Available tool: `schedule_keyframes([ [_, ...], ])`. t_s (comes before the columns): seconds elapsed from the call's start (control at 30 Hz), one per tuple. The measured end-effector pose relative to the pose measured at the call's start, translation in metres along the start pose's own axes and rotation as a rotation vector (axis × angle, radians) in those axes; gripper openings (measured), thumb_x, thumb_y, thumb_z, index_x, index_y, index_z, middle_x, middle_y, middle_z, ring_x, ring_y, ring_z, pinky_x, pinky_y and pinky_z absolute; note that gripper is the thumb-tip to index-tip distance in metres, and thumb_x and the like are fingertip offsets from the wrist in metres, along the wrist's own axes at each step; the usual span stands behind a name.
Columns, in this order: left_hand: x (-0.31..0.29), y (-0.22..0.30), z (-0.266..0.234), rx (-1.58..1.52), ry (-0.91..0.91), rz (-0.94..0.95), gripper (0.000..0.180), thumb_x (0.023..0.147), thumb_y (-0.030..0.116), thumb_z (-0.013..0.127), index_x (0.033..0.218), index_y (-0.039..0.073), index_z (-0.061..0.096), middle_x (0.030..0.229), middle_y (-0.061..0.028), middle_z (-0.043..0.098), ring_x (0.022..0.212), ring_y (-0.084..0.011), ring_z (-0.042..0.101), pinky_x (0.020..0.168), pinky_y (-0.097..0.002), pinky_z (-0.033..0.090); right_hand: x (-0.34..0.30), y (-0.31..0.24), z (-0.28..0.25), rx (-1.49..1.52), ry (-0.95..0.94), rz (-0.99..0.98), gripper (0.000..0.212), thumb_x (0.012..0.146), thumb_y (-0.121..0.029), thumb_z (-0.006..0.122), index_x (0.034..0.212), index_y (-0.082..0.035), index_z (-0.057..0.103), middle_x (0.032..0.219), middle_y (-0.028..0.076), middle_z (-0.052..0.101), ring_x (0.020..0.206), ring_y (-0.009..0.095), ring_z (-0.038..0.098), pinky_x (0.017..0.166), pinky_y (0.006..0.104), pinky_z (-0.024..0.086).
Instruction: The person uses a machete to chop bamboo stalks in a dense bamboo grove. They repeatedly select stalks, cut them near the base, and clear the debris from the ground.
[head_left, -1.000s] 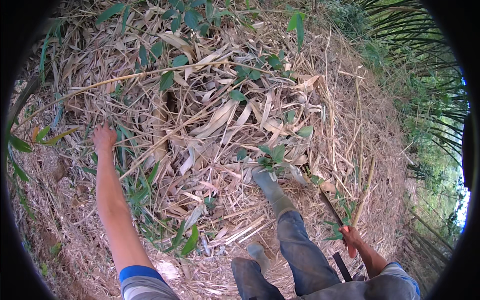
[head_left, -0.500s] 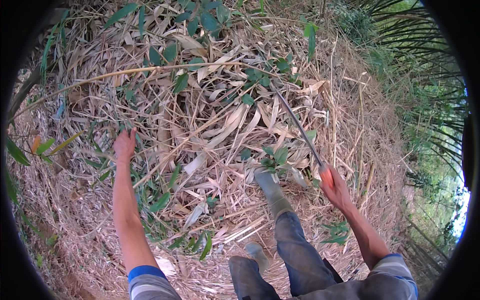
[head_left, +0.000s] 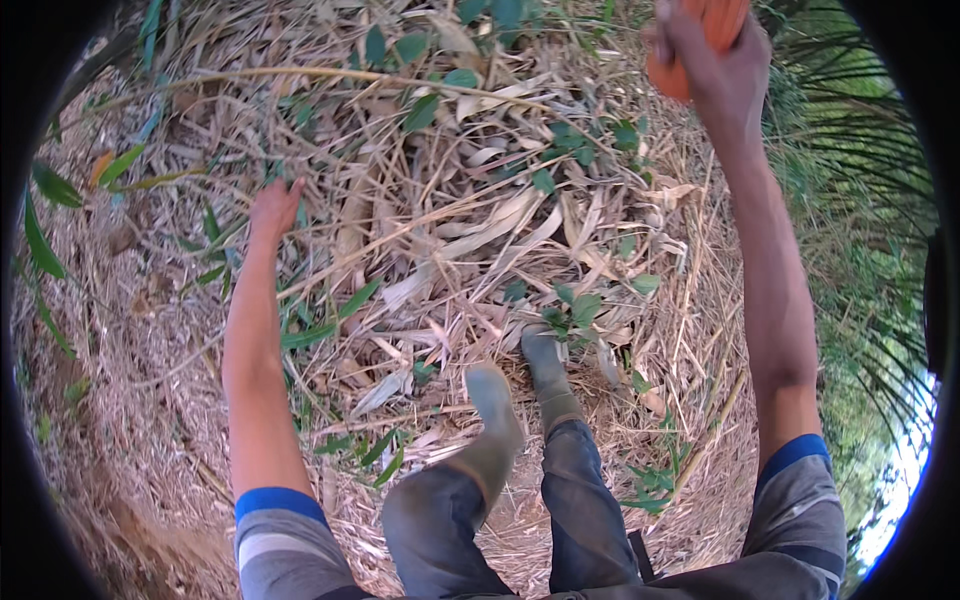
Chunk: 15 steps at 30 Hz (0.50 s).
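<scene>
Right hand point(head_left: 738, 85): up high and out front at arm's length, fingers wrapped tight around an orange handle point(head_left: 715, 22). Handle sits at the upper right, its far part cut off by the top edge of the view.

Left hand point(head_left: 275, 210): reached forward and low on the other side, arm nearly straight, down at the dry leaf litter point(head_left: 500, 225). Thin stems right by the fingers; hand is small and a bit soft from here, so can't tell how far it's closed or whether it has hold of any.

Around it: long green leaves point(head_left: 358, 298) near the left forearm, a bent dry cane point(head_left: 330, 73) arching across beyond the left hand. Left boot point(head_left: 492, 405) beside right boot point(head_left: 548, 372), left knee bent. Small green plant point(head_left: 585, 312) just ahead of the right boot.
</scene>
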<state>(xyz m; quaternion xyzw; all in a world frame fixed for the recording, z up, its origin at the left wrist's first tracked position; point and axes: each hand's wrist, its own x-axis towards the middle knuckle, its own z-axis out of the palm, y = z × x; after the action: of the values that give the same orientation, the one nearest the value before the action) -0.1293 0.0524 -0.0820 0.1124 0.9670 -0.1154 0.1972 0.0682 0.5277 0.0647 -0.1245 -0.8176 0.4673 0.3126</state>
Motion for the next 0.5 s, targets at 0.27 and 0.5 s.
schedule_keyframes([
  [0.27,0.018,-0.014,0.026,0.019,0.122,0.105,0.06,0.087,0.056,0.037,0.096,-0.001,0.056,0.092,-0.0239,0.061,0.091,-0.0393,0.057,0.077,-0.0488,0.045,-0.077,0.188,0.053,-0.788,-0.739,0.425,0.041,0.079,-0.035,0.059,0.104,-0.003,0.056,0.088,0.02,0.063,0.085,0.036,0.061,0.074,0.0433,0.047],
  [0.5,0.016,-0.016,0.047,0.093,0.177,0.067,0.057,0.081,0.05,0.054,0.109,0.0,0.052,0.117,-0.0201,0.052,0.11,-0.0339,0.048,0.087,-0.0485,0.04,-0.238,0.208,-0.016,-0.511,-0.656,0.721,0.044,0.072,-0.025,0.063,0.106,0.001,0.052,0.091,0.023,0.061,0.087,0.037,0.06,0.075,0.0436,0.046],
])
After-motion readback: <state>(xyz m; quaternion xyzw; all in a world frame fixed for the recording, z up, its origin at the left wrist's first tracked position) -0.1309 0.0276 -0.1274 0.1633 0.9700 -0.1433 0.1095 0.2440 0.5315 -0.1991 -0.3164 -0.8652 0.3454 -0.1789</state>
